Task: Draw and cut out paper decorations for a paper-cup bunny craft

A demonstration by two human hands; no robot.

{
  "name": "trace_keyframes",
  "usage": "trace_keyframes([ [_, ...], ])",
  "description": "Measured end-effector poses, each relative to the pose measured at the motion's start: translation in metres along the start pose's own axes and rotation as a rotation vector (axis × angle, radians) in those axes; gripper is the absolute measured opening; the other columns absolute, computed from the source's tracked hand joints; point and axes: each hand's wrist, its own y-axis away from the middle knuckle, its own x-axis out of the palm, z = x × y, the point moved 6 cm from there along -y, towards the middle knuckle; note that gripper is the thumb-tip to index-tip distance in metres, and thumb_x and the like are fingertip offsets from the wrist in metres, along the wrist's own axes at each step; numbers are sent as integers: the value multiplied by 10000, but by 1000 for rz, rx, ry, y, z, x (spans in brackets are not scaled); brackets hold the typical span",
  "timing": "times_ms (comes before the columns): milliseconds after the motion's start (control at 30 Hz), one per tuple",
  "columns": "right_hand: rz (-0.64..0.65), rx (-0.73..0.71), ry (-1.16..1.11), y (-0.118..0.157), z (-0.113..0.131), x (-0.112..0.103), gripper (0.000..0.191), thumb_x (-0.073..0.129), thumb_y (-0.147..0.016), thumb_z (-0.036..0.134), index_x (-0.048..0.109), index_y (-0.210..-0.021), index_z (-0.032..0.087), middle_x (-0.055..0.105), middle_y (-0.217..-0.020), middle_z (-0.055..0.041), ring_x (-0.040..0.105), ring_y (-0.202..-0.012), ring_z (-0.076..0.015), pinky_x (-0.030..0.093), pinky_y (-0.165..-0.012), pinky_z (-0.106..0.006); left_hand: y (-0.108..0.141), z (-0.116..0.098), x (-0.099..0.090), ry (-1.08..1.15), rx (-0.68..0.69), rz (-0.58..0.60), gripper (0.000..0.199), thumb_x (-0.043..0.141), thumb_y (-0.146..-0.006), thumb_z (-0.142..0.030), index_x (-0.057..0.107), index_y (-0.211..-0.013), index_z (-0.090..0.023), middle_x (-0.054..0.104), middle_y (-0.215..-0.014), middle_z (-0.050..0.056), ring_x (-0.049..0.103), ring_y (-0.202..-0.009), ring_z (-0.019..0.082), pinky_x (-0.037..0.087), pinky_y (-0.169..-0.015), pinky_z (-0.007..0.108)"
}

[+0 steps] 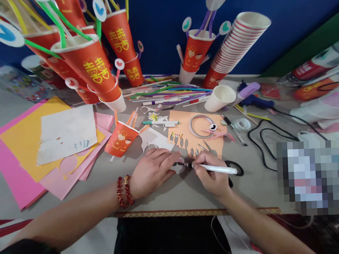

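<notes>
My right hand [212, 176] is closed around a white marker [219, 169], its dark tip touching a small pale paper piece [179, 168]. Dark marks show on that piece. My left hand [155, 169] lies flat beside it, with the fingertips resting at the paper's left and upper edge. Black-handled scissors [238, 168] lie partly under my right hand. Just beyond both hands is an orange paper sheet [180, 121] with cut-out holes, and a roll of tape [192, 128] rests on it. A red paper cup [122, 139] with orange sticks in it leans up and left of my left hand.
Tall decorated red cups [92, 66] stand at the back left. A cup stack [236, 45] and a white cup [220, 98] are at the back right. Coloured paper [11, 149] covers the left side. A glue gun [255, 100] and black cable lie right.
</notes>
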Motion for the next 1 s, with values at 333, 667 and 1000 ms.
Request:
trace_keyframes([
  [333,-4,10,-1,0,-1,0,176,538,-766,102,489,-644,219,460,-573,43,414,-498,-125,335,-494,-271,1,1,0,11,0,-11,442,577,-910,-249,441,-1324,-175,666,-1123,108,596,-1065,251,464,-899,411],
  [667,1,6,9,1,-1,0,179,537,-773,100,491,-647,217,462,-572,40,417,-504,-128,340,-496,-273,0,0,-1,6,-3,-2,437,573,-911,-242,445,-1322,-164,665,-1130,112,594,-1079,252,463,-901,411],
  [1000,61,-65,33,-2,6,3,175,540,-770,83,496,-664,216,508,-600,36,466,-526,-126,371,-523,-266,0,0,0,1,4,-4,423,564,-923,-258,446,-1314,-149,665,-1124,112,593,-1060,253,466,-891,414],
])
